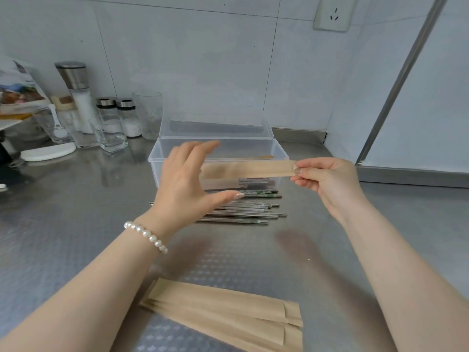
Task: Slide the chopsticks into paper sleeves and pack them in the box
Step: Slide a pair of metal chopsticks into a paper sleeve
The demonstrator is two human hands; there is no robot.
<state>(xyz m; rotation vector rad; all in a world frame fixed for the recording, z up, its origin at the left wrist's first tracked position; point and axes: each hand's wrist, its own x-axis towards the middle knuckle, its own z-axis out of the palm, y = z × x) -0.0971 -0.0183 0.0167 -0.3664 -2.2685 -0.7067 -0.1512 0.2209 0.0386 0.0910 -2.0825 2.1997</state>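
My right hand (327,181) pinches the right end of a brown paper sleeve (251,168), held level in front of the clear plastic box (279,151). My left hand (187,181) is at the sleeve's left end, fingers spread, thumb below it; I cannot tell whether it touches the sleeve. Several metal chopsticks (241,209) lie side by side on the counter just in front of the box. A pile of empty brown sleeves (228,311) lies near the front edge. The box lid stands open at the back, with something brown lying inside the box.
Salt shakers, a grinder (76,95) and glasses (111,133) stand at the back left, with a white lid (48,151) beside them. The steel counter meets a tiled wall behind the box and a metal-edged panel (396,97) on the right.
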